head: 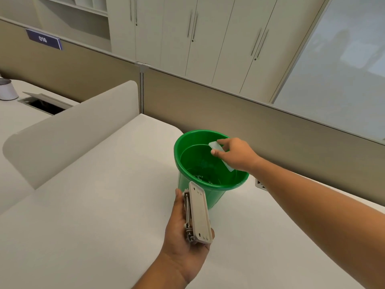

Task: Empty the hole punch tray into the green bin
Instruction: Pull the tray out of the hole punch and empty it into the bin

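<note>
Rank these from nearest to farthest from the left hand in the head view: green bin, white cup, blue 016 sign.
From the left hand, holding the beige hole punch:
1. Green plastic bin, just ahead of it on the desk.
2. White cup, far left on the neighbouring desk.
3. Blue 016 sign, up on the partition, far left.

A glossy green plastic bin (210, 163) stood on a smooth, matt off-white desk (93, 205). At its 6 o'clock, the hole punch (198, 215) showed a matt cream plastic base and bare, shiny metal at the hinge. Above the rim at 2 o'clock, the tray (220, 156) looked like pale, translucent plastic. The partition (250, 122) behind appeared cloth-covered and matt.
</note>
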Demonstrator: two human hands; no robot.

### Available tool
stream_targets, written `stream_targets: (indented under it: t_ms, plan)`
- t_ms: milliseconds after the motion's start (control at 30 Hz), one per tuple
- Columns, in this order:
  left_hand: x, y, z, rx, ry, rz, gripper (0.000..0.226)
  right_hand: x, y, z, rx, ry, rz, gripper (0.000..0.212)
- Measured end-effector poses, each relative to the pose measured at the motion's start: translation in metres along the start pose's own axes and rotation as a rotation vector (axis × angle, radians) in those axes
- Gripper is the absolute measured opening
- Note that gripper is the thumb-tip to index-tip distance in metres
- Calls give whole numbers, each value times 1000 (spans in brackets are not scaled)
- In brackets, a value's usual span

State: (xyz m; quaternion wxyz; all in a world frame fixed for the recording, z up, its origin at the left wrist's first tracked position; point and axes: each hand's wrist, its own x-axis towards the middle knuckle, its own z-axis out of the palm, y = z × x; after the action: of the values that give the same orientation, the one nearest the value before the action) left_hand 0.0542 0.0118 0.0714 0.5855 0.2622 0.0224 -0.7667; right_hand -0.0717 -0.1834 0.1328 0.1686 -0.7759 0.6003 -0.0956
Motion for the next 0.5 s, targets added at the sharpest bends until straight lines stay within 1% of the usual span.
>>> stream_targets:
  t_ms: [67, 133, 167, 267, 300, 333, 400, 500]
  plan:
    - [0, -1, 1, -3, -8, 4, 46, 0, 3, 1, 155, 33, 29, 63]
    - [-1, -1, 2, 9, -8, 7, 46, -2, 6, 1, 439, 52, 63, 59]
    - [-2, -2, 3, 16, -10, 7, 46, -4, 6, 1, 608, 66, 78, 54]
    - [-3, -4, 5, 38, -12, 3, 44, -21, 2, -9, 1035, 102, 96, 28]
    - [-4, -5, 6, 50, -7, 1, 44, -28, 1, -13, 1171, 103, 117, 25]
    - [-6, -5, 6, 59, -3, 1, 43, -36, 0, -17, 1299, 90, 130, 27]
    - [-7, -8, 6, 84, -1, -1, 43, -53, -1, -23, 1501, 61, 133, 39]
    - [-12, -13, 6, 108, -16, -2, 43, -91, -2, -26, 1637, 38, 122, 48]
